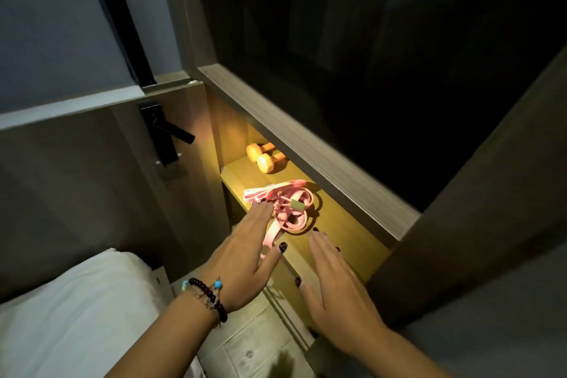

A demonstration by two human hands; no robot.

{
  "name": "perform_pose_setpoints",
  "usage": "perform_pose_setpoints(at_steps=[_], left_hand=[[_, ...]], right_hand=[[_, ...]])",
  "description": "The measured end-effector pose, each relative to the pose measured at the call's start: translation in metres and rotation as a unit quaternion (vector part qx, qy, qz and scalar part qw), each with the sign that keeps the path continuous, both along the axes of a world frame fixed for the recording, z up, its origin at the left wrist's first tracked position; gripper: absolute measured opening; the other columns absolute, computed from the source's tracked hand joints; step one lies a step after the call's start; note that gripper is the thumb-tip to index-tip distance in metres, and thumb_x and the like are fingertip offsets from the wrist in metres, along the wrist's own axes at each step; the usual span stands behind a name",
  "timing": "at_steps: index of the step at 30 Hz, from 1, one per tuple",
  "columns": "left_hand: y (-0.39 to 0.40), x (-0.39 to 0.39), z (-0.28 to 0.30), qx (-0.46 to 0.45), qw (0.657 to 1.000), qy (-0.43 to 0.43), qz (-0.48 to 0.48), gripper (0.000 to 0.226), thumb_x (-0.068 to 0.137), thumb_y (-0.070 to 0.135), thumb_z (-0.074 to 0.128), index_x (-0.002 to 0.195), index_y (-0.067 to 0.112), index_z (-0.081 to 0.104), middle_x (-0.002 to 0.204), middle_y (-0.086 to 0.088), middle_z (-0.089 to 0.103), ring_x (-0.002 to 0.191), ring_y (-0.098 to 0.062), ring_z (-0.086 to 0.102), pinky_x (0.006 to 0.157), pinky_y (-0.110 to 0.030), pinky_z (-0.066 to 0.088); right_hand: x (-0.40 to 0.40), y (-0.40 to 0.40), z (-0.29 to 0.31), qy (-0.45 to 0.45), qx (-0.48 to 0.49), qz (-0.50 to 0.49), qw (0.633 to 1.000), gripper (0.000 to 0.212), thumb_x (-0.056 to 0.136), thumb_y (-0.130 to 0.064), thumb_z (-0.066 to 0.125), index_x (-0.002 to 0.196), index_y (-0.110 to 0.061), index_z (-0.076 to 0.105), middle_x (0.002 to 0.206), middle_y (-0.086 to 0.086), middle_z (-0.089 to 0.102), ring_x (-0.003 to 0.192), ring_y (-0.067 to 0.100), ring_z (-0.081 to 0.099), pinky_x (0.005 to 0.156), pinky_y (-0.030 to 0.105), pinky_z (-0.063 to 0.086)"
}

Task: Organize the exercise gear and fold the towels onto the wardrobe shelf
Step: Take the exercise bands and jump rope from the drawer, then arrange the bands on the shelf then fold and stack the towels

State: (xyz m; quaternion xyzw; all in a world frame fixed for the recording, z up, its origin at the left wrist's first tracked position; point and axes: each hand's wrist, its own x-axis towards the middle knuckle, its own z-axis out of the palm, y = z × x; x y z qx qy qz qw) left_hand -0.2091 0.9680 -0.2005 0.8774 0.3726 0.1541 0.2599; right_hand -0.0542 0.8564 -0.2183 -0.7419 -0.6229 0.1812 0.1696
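A person reaches into a lit wardrobe shelf (346, 224) with both hands; the left hand (245, 258), fingers straight, rests its fingertips on a bundle of pink resistance bands (288, 209) lying coiled near the shelf's front edge; the right hand (334, 288) hovers flat and spread just beside the bands, its fingers straight, dark polish on the nails; two orange dumbbells (264, 156) lie side by side deeper in the shelf, apart from the bands; beaded bracelets (211, 298) circle the left wrist; a white pillow (70, 310) lies at lower left; a black door handle (171, 132) juts from the panel beside the wardrobe; the compartment above the shelf is dark.
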Motion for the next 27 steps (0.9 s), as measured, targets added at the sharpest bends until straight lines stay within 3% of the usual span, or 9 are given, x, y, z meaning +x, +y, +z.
perform_pose_setpoints(at_steps=[3,5,8,10,13,16,20,23,27], left_hand=[[-0.021,0.009,0.011,0.028,0.998,0.021,-0.047,0.073,0.097,0.053,0.035,0.147,0.034,-0.015,0.153,0.021,-0.014,0.142,0.005,-0.013,0.119,-0.021,0.005],[-0.029,0.015,0.018,0.056,0.994,0.035,-0.085,0.073,0.087,0.069,0.017,0.139,0.039,-0.025,0.150,0.023,-0.022,0.139,0.008,-0.019,0.115,-0.016,-0.003],[-0.034,0.028,0.018,0.057,0.987,0.024,-0.145,0.069,0.078,0.071,0.005,0.134,0.049,-0.030,0.151,0.026,-0.019,0.139,0.012,-0.019,0.117,-0.018,0.000],[-0.039,0.035,0.014,0.071,0.980,-0.030,-0.185,0.064,0.089,0.067,0.018,0.145,0.052,-0.010,0.157,0.021,0.004,0.144,0.009,-0.001,0.117,-0.026,0.015],[-0.054,0.056,0.000,0.099,0.959,-0.080,-0.253,0.060,0.095,0.041,0.040,0.150,0.025,0.023,0.156,0.006,0.027,0.144,0.001,0.019,0.115,-0.020,0.018],[-0.074,0.075,-0.010,0.128,0.923,-0.087,-0.353,0.064,0.093,0.032,0.047,0.150,0.013,0.027,0.158,-0.003,0.026,0.147,-0.011,0.021,0.119,-0.024,0.016],[-0.100,0.091,-0.010,0.162,0.871,-0.101,-0.452,0.054,0.098,0.031,0.040,0.146,0.006,0.033,0.155,-0.011,0.033,0.145,-0.019,0.026,0.115,-0.034,0.029],[-0.123,0.101,-0.008,0.169,0.840,-0.098,-0.506,0.053,0.102,0.035,0.028,0.146,0.007,0.033,0.154,-0.010,0.033,0.145,-0.018,0.026,0.117,-0.029,0.023],[-0.157,0.119,-0.009,0.173,0.797,-0.089,-0.572,0.057,0.095,0.036,0.040,0.146,0.010,0.034,0.156,-0.003,0.028,0.145,-0.013,0.022,0.118,-0.022,0.015]], right_hand=[[0.000,-0.032,0.002,0.019,0.048,-0.031,0.998,0.071,0.096,-0.049,0.033,0.145,-0.040,-0.018,0.152,-0.026,-0.022,0.142,-0.004,-0.019,0.121,0.026,0.005],[-0.001,-0.047,-0.001,0.025,0.080,-0.052,0.995,0.073,0.086,-0.055,0.025,0.142,-0.048,-0.022,0.151,-0.031,-0.024,0.143,-0.006,-0.016,0.119,0.023,0.006],[0.001,-0.067,-0.005,0.010,0.169,-0.113,0.979,0.079,0.085,-0.042,0.043,0.152,-0.038,0.001,0.159,-0.023,0.004,0.146,0.001,0.011,0.116,0.020,0.016],[0.000,-0.080,-0.003,-0.009,0.213,-0.136,0.968,0.077,0.084,-0.034,0.051,0.153,-0.024,0.016,0.160,-0.013,0.013,0.146,0.007,0.019,0.115,0.015,0.017],[-0.001,-0.109,0.001,-0.051,0.246,-0.186,0.950,0.076,0.085,-0.031,0.052,0.152,-0.019,0.017,0.160,-0.006,0.016,0.146,0.013,0.023,0.112,0.025,0.028],[-0.005,-0.141,-0.001,-0.102,0.239,-0.233,0.937,0.079,0.086,-0.030,0.053,0.153,-0.018,0.013,0.160,-0.001,0.017,0.146,0.017,0.024,0.108,0.035,0.034],[-0.015,-0.179,-0.010,-0.132,0.210,-0.322,0.914,0.075,0.091,-0.036,0.048,0.154,-0.019,0.011,0.161,-0.001,0.016,0.146,0.016,0.021,0.115,0.028,0.024],[-0.024,-0.210,-0.015,-0.138,0.194,-0.385,0.892,0.069,0.093,-0.036,0.045,0.153,-0.015,0.017,0.160,0.001,0.018,0.146,0.017,0.023,0.115,0.028,0.025],[-0.031,-0.252,-0.018,-0.150,0.183,-0.462,0.855,0.068,0.095,-0.041,0.041,0.154,-0.022,0.014,0.161,-0.006,0.012,0.146,0.013,0.019,0.115,0.023,0.022]])
